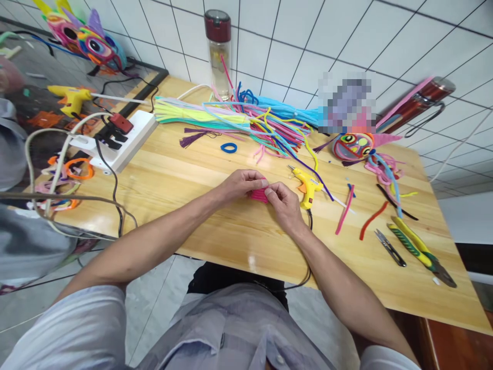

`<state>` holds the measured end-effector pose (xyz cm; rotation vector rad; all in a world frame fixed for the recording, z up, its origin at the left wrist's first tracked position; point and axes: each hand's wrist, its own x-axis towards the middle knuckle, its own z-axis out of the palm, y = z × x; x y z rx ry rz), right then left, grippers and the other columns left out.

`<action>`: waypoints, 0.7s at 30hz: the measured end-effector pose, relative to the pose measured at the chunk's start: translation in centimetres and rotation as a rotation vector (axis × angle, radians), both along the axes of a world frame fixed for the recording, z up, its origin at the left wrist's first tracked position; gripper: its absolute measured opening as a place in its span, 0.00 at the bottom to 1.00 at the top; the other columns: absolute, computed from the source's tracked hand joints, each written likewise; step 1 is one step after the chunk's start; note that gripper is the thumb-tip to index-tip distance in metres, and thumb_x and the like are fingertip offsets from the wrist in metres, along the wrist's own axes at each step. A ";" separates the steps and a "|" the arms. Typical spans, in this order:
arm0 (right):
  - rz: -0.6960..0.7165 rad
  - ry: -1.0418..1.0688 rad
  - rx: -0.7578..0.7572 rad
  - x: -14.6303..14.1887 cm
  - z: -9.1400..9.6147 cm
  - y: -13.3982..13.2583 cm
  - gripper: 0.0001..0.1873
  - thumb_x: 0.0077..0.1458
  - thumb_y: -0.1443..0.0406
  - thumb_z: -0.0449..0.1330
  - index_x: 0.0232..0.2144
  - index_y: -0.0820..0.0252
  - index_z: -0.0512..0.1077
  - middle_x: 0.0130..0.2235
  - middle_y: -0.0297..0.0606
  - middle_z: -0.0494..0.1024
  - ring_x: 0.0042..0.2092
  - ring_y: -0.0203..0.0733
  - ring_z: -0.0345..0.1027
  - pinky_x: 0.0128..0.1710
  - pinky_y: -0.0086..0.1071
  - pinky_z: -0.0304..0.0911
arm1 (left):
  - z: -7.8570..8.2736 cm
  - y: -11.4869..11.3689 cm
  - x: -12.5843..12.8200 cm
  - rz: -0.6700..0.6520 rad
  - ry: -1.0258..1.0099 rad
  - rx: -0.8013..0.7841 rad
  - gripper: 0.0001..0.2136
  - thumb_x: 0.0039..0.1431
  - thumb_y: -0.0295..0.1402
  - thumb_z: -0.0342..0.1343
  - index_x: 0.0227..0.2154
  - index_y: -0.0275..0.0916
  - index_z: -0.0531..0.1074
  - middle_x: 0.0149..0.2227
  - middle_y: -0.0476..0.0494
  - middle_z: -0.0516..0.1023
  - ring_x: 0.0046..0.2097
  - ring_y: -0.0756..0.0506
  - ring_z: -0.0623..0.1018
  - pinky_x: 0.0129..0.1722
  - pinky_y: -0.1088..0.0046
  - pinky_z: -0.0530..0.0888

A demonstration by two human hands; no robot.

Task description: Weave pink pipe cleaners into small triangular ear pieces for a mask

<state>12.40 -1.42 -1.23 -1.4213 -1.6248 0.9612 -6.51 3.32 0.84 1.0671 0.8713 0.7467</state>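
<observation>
Both hands meet over the wooden table, pinching a small bright pink piece that looks like rows of pipe cleaner laid side by side. My left hand has its fingers closed over the piece's top and left. My right hand grips its right edge between thumb and fingers. Part of the piece is hidden by the fingers. Just right of my right hand lies a yellow glue gun, its nozzle pointing up and left. A dark blue ring lies beyond my left hand.
A pile of coloured pipe cleaners lies at the back. A bottle stands by the wall. At right are pliers, snips and a colourful mask. A power strip and cables sit left, near a second glue gun.
</observation>
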 end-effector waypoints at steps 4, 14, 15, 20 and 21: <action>0.000 0.018 0.002 0.1 -0.3 0.0 0.15 0.63 0.51 0.61 0.33 0.54 0.75 0.26 0.29 0.70 0.30 0.39 0.60 0.33 0.34 0.57 | 0.1 -0.1 -0.1 0.023 0.015 -0.005 0.21 0.41 0.48 0.76 0.27 0.35 0.79 0.23 0.52 0.74 0.25 0.54 0.67 0.27 0.76 0.62; -0.001 0.114 -0.057 0.2 -1.2 0.4 0.17 0.62 0.48 0.64 0.35 0.54 0.77 0.26 0.30 0.75 0.28 0.38 0.63 0.31 0.34 0.58 | -0.7 0.0 -0.2 0.113 -0.052 -0.012 0.26 0.42 0.53 0.76 0.33 0.35 0.80 0.26 0.50 0.77 0.28 0.53 0.72 0.29 0.76 0.69; 0.002 0.117 -0.058 0.3 -1.2 0.4 0.17 0.62 0.48 0.64 0.35 0.55 0.77 0.26 0.30 0.75 0.28 0.38 0.64 0.31 0.34 0.58 | -0.8 0.0 -0.3 0.105 -0.047 0.006 0.25 0.43 0.53 0.76 0.31 0.35 0.79 0.25 0.51 0.77 0.27 0.53 0.72 0.29 0.76 0.69; 0.013 0.146 -0.069 0.3 -1.1 0.5 0.17 0.60 0.48 0.65 0.34 0.55 0.77 0.26 0.30 0.76 0.28 0.38 0.64 0.31 0.33 0.58 | -0.7 0.0 -0.3 0.082 -0.031 0.090 0.24 0.45 0.54 0.75 0.28 0.35 0.78 0.24 0.50 0.75 0.27 0.53 0.70 0.28 0.76 0.68; 0.013 0.156 -0.075 0.3 -1.0 0.5 0.17 0.60 0.48 0.66 0.34 0.55 0.77 0.26 0.30 0.76 0.28 0.38 0.64 0.30 0.33 0.58 | -0.7 0.0 -0.3 0.084 -0.035 0.089 0.25 0.45 0.54 0.75 0.29 0.35 0.78 0.24 0.50 0.75 0.27 0.53 0.70 0.28 0.76 0.69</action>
